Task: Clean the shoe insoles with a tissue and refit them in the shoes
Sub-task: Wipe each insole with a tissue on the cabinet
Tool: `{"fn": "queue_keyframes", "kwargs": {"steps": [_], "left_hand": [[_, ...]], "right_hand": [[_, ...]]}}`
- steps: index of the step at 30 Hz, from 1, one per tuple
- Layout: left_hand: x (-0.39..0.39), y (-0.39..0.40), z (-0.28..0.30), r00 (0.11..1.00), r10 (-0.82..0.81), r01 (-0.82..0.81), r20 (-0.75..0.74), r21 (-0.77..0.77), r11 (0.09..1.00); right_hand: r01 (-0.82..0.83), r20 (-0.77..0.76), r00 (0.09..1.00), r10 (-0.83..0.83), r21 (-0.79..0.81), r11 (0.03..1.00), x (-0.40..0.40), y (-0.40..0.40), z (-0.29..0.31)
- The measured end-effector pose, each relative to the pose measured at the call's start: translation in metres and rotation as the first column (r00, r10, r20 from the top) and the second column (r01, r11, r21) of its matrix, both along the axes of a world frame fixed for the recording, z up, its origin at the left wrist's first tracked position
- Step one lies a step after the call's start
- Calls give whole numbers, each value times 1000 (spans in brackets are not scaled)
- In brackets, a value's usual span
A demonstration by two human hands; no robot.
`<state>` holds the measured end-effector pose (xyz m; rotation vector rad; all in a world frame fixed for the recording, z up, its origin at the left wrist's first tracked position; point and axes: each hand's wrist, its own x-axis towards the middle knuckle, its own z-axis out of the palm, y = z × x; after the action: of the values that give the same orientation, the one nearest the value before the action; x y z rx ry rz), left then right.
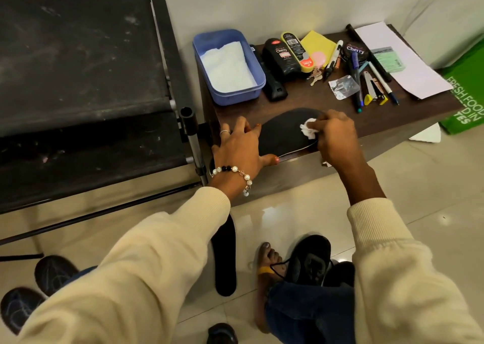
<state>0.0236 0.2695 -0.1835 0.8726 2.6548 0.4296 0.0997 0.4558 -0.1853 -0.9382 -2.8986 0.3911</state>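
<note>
A black insole (284, 134) lies on the front edge of the low brown table (301, 100). My left hand (241, 147) holds its heel end down, thumb at the near edge and fingers spread over the top. My right hand (334, 137) grips a crumpled white tissue (309, 130) and presses it on the toe end of the insole. A second black insole (225, 260) lies on the tiled floor below. One black shoe (309, 261) sits on the floor by my bare foot (267, 262).
A blue box of white tissues (227, 66) stands at the table's back left, beside shoe polish bottles (281, 58), pens (366, 82) and papers (398, 58). A black shoe rack (86, 82) fills the left. More dark shoes (52, 273) lie at the bottom left, a green bag (466, 95) at the right.
</note>
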Motion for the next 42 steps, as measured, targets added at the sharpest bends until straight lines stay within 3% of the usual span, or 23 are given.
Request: {"fn": "queue_keyframes", "kwargs": {"steps": [4,9,11,13,15,17,19,21,23,24,26,28,29,33,38,42], "left_hand": [[1,0,1,1000,-6,6,13,-23,1000],[2,-3,5,998,23,-21,61,-43,999],[2,-4,4,991,67,-71,113,32,997],[2,-8,2,982,124,-143,143,133,981],[4,-16,6,966,171,-215,192,238,947],[12,-27,15,923,234,-325,307,293,899],[26,-40,21,857,262,-413,443,290,863],[41,-51,22,795,250,-468,552,298,832],[59,-65,27,716,246,-554,653,317,770],[68,-74,29,658,245,-615,712,320,720],[85,-89,31,539,253,-726,803,291,622],[102,-107,30,440,284,-797,852,225,561],[109,-118,30,397,299,-821,868,190,539],[136,-168,18,274,350,-881,896,87,466],[159,-223,-20,74,362,-888,929,-104,448],[160,-248,-69,42,479,-892,877,-183,413]], "right_hand": [[192,6,981,-192,-12,981,8,-11,2],[-20,43,999,20,13,1000,6,-39,6],[-98,-27,995,96,-69,993,14,-42,9],[-13,-196,979,-51,-313,950,28,-45,12],[80,-337,856,-393,-664,744,44,-51,15],[46,-320,642,-697,-891,451,57,-57,23],[-57,-216,448,-867,-975,214,69,-67,31],[-100,-108,310,-945,-992,80,80,-78,32],[-26,20,264,-964,-999,-28,91,-93,32],[39,73,309,-948,-997,-64,96,-103,31],[114,130,511,-850,-990,-83,103,-128,31],[138,131,695,-707,-989,-47,110,-158,32],[155,124,745,-655,-988,-11,113,-174,31],[174,82,823,-562,-978,111,127,-226,18],[280,207,927,-312,-937,209,133,-264,-16],[383,356,924,-141,-867,318,124,-279,-66]]}}
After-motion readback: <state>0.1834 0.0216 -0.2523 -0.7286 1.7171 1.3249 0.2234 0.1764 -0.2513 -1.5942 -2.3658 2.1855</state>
